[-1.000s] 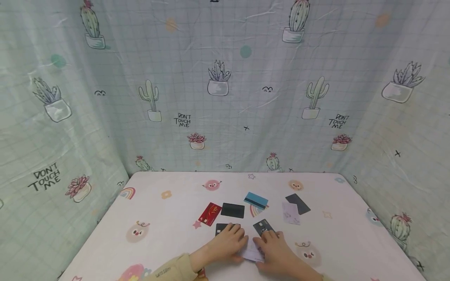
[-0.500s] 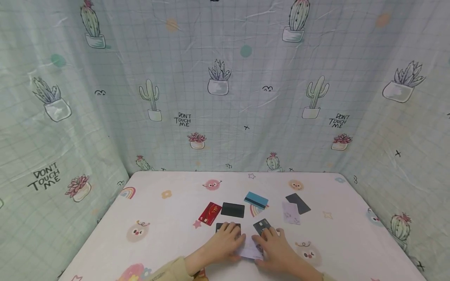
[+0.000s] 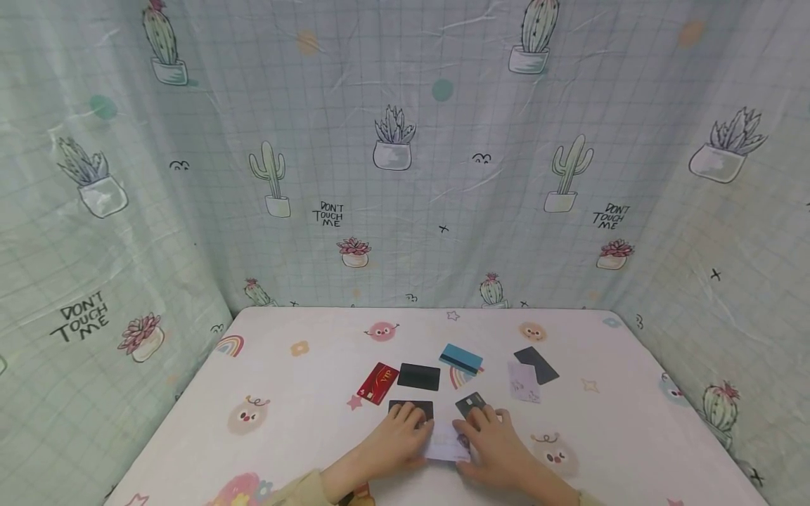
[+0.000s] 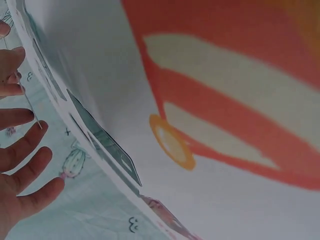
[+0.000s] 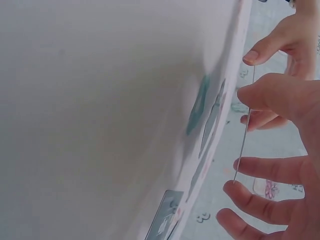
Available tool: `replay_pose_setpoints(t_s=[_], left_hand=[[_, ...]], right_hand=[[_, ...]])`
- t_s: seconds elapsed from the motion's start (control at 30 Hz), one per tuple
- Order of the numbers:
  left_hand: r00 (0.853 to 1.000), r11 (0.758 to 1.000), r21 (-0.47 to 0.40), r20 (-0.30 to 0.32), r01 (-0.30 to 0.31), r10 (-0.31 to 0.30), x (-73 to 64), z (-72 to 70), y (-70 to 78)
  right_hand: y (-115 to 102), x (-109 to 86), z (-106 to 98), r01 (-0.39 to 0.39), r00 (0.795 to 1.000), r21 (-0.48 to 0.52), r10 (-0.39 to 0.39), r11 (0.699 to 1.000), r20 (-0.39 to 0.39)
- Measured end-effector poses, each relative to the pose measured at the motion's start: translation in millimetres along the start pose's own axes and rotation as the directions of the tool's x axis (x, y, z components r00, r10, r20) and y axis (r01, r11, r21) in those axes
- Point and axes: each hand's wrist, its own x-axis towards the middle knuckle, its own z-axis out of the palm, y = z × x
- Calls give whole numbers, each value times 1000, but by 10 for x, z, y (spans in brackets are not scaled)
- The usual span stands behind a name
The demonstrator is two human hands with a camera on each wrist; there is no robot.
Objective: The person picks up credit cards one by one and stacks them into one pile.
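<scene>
Between my two hands is a pale lilac bank card (image 3: 446, 446), pinched at its ends and held off the table. My left hand (image 3: 394, 443) grips its left end. The right end is gripped by my right hand (image 3: 498, 450), its thumb and fingertips on the card's edges. Edge-on, the card (image 5: 243, 142) shows as a thin line across the thumb and fingertips in the right wrist view. Just beyond the left fingers lies a black card (image 3: 411, 405), partly covered by them. A dark chip card (image 3: 471, 402) lies beyond the right fingers, its lower part hidden.
Farther back lie a red VIP card (image 3: 378, 384), a black card (image 3: 419, 377) and a blue card (image 3: 460, 359) with a dark stripe. At the right, a light purple card (image 3: 524, 383) overlaps a dark grey card (image 3: 544, 367). A patterned cloth (image 3: 266, 379) covers the table.
My left hand has shifted a little left and toward me. The lilac card has moved slightly left, turned straighter, and shows more between the hands.
</scene>
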Motion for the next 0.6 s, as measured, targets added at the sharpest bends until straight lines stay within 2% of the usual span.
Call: replay_pose_setpoints(t_s=[0.17, 0.43, 0.6], left_hand=[[1000, 999, -24, -14, 21, -21, -33, 13, -17], [992, 995, -78, -107, 60, -69, -82, -10, -27], [988, 987, -115, -99, 110, -121, -107, -40, -21]], right_hand=[[-11, 25, -11, -13, 1000, 12, 13, 1000, 7], [-34, 50, -40, -28, 999, 50, 27, 998, 19], [-54, 69, -52, -29, 1000, 59, 30, 998, -1]])
